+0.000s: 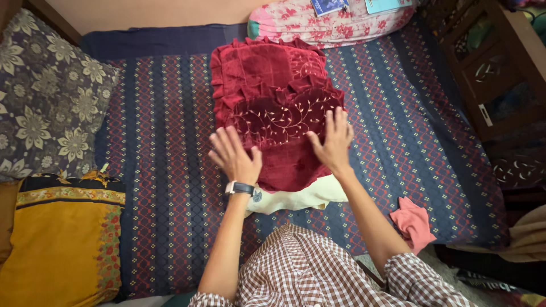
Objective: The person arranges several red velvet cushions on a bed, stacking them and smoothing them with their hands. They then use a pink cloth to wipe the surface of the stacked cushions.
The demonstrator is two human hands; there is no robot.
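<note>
We see a dark red velvet cushion cover point(278, 133) w/ pale embroidered vines lying flat on the bed point(170, 170), long axis running straight away from us, ruffled far end pointing toward the head of the bed. Its near end sits over a cream cushion point(301, 199) that pokes out just below the wrists.

Our left hand point(236, 156) lies palm-down at the cover's near-left edge, fingers point(224, 142) spread wide & flat, gripping nothing; fingertips sit about at the cover's edge, can't tell if they touch the velvet or the bedspread. A dark-strapped watch point(240, 188) sits on that wrist. Our right hand point(333, 142) lies palm-down on the cover's right side, fingers point(335, 119) fanned wide, pressing on the velvet near the embroidery, holding nothing.

Outward: right of the right fingers & nearer us, a crumpled pink cloth point(412, 222) at the bed edge. Beyond the fingertips, past the cover's far end, a pink floral pillow point(318, 23). Well left of the left fingers, a grey floral cushion point(45, 96); below it a yellow cushion point(57, 244) w/ a patterned band. Far right, a dark wooden cabinet point(495, 74) beside the bed. Checked sleeves point(318, 273) fill the bottom.
</note>
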